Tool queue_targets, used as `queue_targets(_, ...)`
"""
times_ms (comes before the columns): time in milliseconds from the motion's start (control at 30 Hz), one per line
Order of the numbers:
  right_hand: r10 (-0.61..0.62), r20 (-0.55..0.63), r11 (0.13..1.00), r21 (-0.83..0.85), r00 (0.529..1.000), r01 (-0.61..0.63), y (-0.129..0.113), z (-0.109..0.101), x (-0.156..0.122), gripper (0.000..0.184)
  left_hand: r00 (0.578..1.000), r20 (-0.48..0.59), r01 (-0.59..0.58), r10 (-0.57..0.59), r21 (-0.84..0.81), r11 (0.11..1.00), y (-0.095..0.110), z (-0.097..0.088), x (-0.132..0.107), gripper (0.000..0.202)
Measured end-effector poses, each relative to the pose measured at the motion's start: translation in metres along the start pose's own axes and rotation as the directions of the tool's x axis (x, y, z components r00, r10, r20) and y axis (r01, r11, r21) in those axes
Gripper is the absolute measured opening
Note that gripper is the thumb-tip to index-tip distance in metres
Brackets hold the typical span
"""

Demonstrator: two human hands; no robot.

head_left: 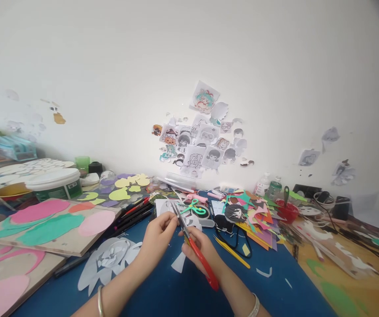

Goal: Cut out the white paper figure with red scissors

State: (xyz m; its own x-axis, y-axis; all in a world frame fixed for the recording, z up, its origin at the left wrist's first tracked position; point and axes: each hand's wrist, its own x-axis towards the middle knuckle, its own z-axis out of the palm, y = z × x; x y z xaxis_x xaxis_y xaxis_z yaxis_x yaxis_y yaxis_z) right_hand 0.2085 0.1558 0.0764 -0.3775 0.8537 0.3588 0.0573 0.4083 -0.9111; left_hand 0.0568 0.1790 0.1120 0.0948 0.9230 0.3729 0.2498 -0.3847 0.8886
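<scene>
Over the blue mat, my right hand [201, 246] is closed around a pair of red-handled scissors [205, 267], whose metal blades point up and away from me. Beside the blades, the fingers of my left hand [161, 228] are pinched together. Whatever they hold is too small or hidden to make out. A white paper piece [178, 263] shows on the mat below my hands. Just beyond lie green-handled scissors [196, 208] on white paper. A large grey-white paper cut-out [108, 259] lies left of my left forearm.
Boards with pink and green paper shapes [50, 229] fill the left, near a white-lidded tub [53, 182]. Yellow tweezers [232, 252], paper scraps [264, 270] and a black-haired figure cut-out [235, 213] lie right. Black pens [136, 216] sit left; drawings [209, 134] cover the wall.
</scene>
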Motion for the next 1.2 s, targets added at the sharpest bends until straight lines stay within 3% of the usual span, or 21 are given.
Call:
queue_targets(667,0.005,-0.015,0.999,-0.031,1.000,-0.005,0.0046,-0.0012,0.0012,0.032,1.000,-0.010,0.012,-0.012,-0.006,1.000,0.0018,-0.0041,0.0021,0.026)
queue_targets(967,0.070,-0.062,0.996,-0.047,0.996,-0.073,0.0021,0.0008,0.0025,0.031,1.000,-0.007,0.002,-0.002,-0.015,1.000,0.0012,-0.0055,0.0027,0.026)
queue_targets(1200,0.045,-0.068,0.998,-0.040,0.997,-0.047,0.0044,0.0003,0.0036,0.038,1.000,-0.010,-0.005,0.005,0.005,1.000,-0.0001,-0.0045,0.0030,0.024)
